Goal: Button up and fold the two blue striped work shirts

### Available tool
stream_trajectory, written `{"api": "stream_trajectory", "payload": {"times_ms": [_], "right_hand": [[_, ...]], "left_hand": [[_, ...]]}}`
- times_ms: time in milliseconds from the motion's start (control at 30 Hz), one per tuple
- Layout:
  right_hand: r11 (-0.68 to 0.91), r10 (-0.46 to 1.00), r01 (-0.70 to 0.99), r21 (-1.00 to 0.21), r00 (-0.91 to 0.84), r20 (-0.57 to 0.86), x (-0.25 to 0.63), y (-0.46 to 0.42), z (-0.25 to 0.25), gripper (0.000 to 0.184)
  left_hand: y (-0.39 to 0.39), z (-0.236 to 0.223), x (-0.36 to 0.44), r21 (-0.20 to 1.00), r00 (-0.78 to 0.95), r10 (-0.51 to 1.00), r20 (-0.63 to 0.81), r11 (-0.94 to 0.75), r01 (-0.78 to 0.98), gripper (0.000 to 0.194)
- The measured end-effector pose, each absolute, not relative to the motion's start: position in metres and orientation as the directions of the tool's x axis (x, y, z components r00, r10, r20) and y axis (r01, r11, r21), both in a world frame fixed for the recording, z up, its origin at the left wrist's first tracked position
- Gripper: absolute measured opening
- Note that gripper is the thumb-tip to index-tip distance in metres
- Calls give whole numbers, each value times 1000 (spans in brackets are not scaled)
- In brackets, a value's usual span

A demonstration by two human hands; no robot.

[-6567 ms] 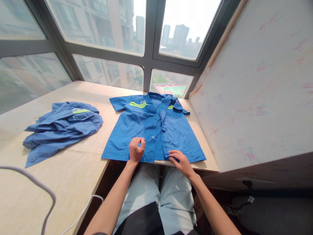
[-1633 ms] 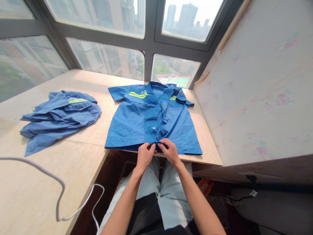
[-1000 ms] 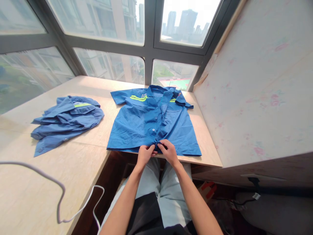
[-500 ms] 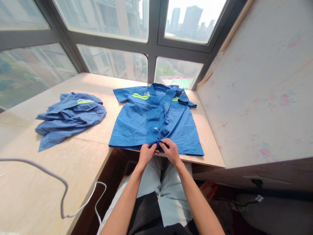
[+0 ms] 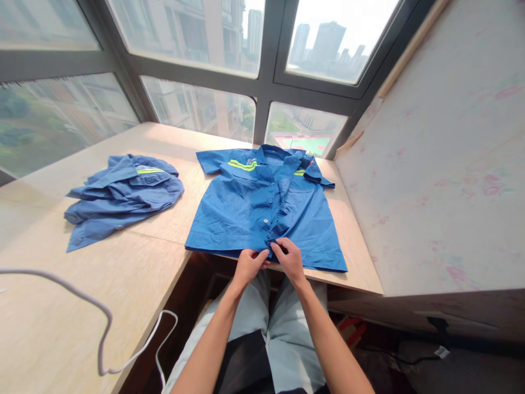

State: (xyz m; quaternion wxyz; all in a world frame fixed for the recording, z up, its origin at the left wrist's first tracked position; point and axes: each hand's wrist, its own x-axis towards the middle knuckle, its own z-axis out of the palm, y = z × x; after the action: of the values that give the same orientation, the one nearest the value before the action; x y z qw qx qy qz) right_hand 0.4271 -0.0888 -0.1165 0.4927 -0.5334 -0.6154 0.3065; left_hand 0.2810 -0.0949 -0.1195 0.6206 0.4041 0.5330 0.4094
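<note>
A blue short-sleeved work shirt (image 5: 241, 208) with yellow-green reflective stripes lies spread out, collar toward the window and hem at the table's front edge. Its front is unfastened in the upper part, and buttons show along the placket. At the bottom of the placket, my left hand (image 5: 251, 265) pinches the hem edge between thumb and fingers. Close beside it on the right, my right hand (image 5: 288, 257) grips the other front edge, thumb and forefinger together. The fingertips hide whatever button or buttonhole lies between them.
A second blue shirt (image 5: 127, 191), crumpled or loosely folded, lies to the left on the wooden tabletop (image 5: 49, 306). A white cable (image 5: 102, 328) loops over the table's left part and hangs off its edge. Windows (image 5: 200, 109) stand behind; a flowered wall (image 5: 443, 164) rises on the right.
The view has shifted slightly, so the scene sits a little lower and further right. Both hands stay at the placket's bottom; the fingers have moved only slightly.
</note>
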Motion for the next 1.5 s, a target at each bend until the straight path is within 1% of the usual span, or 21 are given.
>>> {"api": "stream_trajectory", "payload": {"times_ms": [300,467,600,700,800,867,967,1033,1133,1200,1267,1333,1433,1500], "right_hand": [[248,968,298,-922,-31,250,434,-90,-114,16],[274,962,301,-914,-68,266,433,-88,-114,16],[294,954,332,-896,-38,299,430,-89,-114,15],[296,950,335,-894,-12,311,429,-90,-114,15],[276,954,326,-904,17,298,430,-90,-116,14],[244,961,300,-922,54,272,429,-90,-121,13],[224,958,240,-945,123,258,428,-91,-128,26],[252,944,237,-938,151,292,427,-92,-130,24],[320,926,294,-901,104,363,428,-93,-127,11],[351,922,329,-877,43,385,429,-94,-124,12],[332,931,346,-878,28,364,429,-93,-122,14],[279,943,337,-899,82,324,429,-93,-123,15],[226,950,314,-922,138,280,428,-92,-127,20],[226,953,314,-922,123,276,429,-92,-128,18]], "left_hand": [[-98,-119,283,942,64,944,-324,328,-69,29],[-99,-120,285,946,39,948,-317,319,-54,28],[-101,-119,285,956,14,959,-285,285,-63,26],[-103,-119,282,961,52,967,-248,253,-109,23],[-103,-119,280,954,98,962,-254,266,-142,21],[-102,-118,281,952,60,961,-269,275,-131,19],[-101,-114,286,951,-7,959,-284,280,-131,25],[-101,-112,288,950,-13,958,-287,283,-133,30],[-100,-113,290,952,-15,958,-285,281,-121,31],[-101,-114,290,953,-22,959,-284,280,-116,30],[-101,-116,290,953,-28,958,-285,280,-113,30],[-100,-117,290,952,-27,957,-290,286,-111,29],[-99,-116,290,949,-19,955,-297,293,-116,29],[-99,-114,290,946,-23,952,-304,299,-126,30]]}}
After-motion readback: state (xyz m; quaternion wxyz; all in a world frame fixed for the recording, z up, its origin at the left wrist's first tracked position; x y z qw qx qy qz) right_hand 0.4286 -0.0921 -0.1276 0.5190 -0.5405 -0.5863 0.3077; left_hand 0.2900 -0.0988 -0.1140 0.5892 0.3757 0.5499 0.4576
